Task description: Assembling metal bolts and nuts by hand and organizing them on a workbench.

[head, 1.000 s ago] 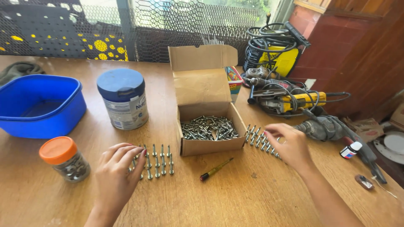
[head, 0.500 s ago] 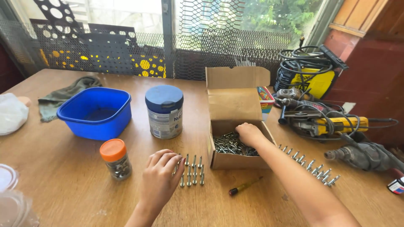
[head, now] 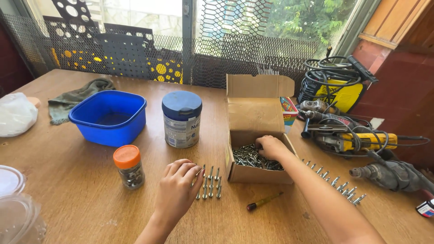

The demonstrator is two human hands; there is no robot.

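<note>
The right hand (head: pixel 270 147) is reaching into the open cardboard box (head: pixel 257 118), fingers curled down among the loose screws (head: pixel 247 157); whether it is gripping any cannot be told. The left hand (head: pixel 177 190) is resting loosely curled, fingertips touching the lined-up screws (head: pixel 209 182) beside the box.

A brown cardboard box (head: pixel 255 131) stands at the middle of the wooden table, lid flaps folded up at the far side, its near half open and filled with metal screws. Left of it stands a round tin (head: pixel 181 119) with a dark blue lid and a pale wrapped label. Nearer and further left is a small clear jar (head: pixel 129 166) with an orange cap. Behind the box's right edge peeks a small multicoloured carton (head: pixel 289 111). At the far left lies a white plastic bag (head: pixel 17 114).
</note>
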